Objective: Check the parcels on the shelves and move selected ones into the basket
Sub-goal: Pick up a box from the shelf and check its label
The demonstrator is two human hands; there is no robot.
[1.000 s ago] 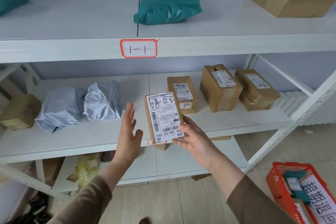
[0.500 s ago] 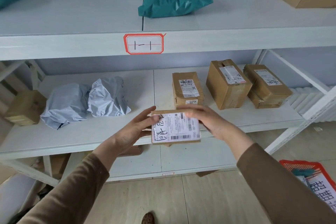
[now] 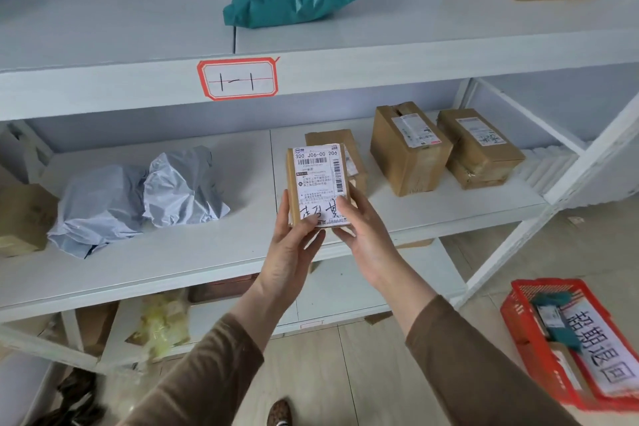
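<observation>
A small brown parcel (image 3: 318, 185) is held upright above the front edge of the middle shelf (image 3: 207, 252), its label turned to the viewer. It is pinched at its lower end by both grips: the left hand (image 3: 294, 245) and the right hand (image 3: 363, 235), fingers closed on it from either side. The red basket (image 3: 518, 322) sits on the floor, well apart, beyond the shelf's right end. Since only the bottom is held, the parcel could tip forward and drop if either hand is released carelessly.
</observation>
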